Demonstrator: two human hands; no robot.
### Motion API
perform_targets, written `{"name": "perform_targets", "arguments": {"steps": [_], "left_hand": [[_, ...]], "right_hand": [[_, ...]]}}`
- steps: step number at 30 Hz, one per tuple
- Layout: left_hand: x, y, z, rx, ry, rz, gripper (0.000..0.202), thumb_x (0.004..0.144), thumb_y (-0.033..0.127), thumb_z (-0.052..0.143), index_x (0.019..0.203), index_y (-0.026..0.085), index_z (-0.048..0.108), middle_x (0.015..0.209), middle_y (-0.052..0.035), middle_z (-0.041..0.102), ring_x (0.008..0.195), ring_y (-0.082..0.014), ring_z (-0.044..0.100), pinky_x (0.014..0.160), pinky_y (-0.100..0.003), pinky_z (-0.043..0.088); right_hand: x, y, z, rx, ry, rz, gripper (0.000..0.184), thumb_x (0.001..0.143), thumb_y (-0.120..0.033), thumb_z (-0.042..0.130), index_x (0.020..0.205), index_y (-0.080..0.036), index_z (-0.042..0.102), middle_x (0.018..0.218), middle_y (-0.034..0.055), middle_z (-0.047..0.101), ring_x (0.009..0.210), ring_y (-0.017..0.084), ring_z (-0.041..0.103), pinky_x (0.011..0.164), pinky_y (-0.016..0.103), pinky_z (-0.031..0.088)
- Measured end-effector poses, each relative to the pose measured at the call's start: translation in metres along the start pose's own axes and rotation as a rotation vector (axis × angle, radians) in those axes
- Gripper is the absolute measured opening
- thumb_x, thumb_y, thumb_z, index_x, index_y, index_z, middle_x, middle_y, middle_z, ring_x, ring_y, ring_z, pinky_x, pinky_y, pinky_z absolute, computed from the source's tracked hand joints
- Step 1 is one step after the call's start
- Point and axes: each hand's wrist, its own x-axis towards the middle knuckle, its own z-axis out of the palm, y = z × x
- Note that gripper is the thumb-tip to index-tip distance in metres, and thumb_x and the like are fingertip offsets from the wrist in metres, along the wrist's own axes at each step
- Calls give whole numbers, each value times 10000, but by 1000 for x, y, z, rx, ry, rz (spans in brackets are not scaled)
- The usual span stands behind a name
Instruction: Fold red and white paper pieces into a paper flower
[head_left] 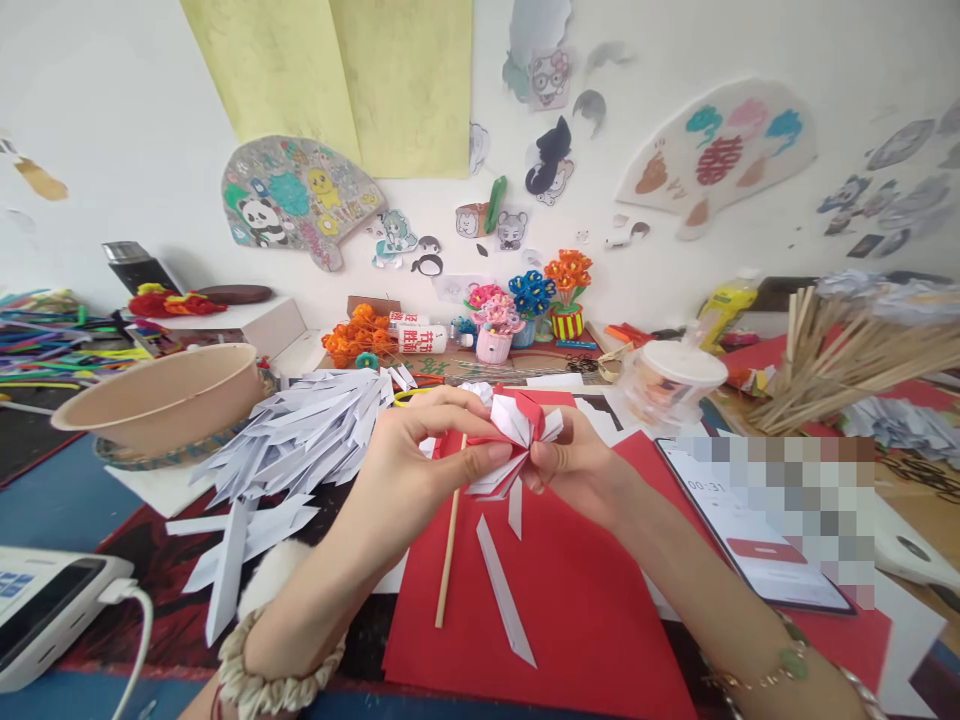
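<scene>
Between my two hands is a folded paper flower (514,420) with white and red petals, held above the red paper sheets (585,600). My left hand (442,440) pinches its left side, thumb on the front. From the other side, my right hand (574,450) grips it with thumb and fingers pressed together. A thin wooden stick (448,560) lies on the red paper below my left hand; its upper end is hidden behind the fingers. Beside the stick, a folded white paper strip (506,590) rests on the red paper, with another short strip (515,510) under the flower.
A heap of folded white strips (300,430) lies left, beside a beige bowl (165,395). A tablet (750,540) lies right, near bundled wooden sticks (832,350). A lidded cup (675,375) and small flower pots (495,340) stand at the back. A white device (60,610) sits front left.
</scene>
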Motion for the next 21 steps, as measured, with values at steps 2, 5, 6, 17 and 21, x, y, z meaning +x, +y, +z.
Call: {"name": "perform_targets", "arguments": {"steps": [2,5,6,17,21], "left_hand": [[1,1,1,55,34,12,32,740,261,811,738,230,803,930,-58,706,923,-230,636,916,-391,457],[1,2,2,123,83,31,40,746,285,810,755,246,812,913,-54,703,941,-238,625,961,-414,432],[0,2,3,106,79,26,38,750,287,808,753,250,813,915,-52,700,940,-236,625,959,-412,435],[0,0,2,112,121,62,7,750,288,813,747,287,819,918,-34,704,930,-219,613,940,-396,433],[-1,1,4,57,77,48,50,768,255,789,752,292,818,914,-28,696,932,-217,619,947,-396,437]], "right_hand": [[0,0,1,-10,15,-5,256,702,-365,883,734,-156,739,612,-5,607,513,92,542,490,216,443],[0,-1,0,-42,63,-37,251,697,-357,887,727,-158,738,624,-4,608,520,98,537,492,226,455],[0,-1,0,-44,68,-41,250,690,-353,892,720,-159,736,624,-5,604,521,99,537,491,227,457],[0,0,-6,44,37,38,228,707,-340,885,745,-153,760,625,3,632,511,92,570,499,210,466],[0,-1,-6,26,25,42,248,699,-349,889,725,-145,752,618,5,631,522,98,569,505,215,467]]}}
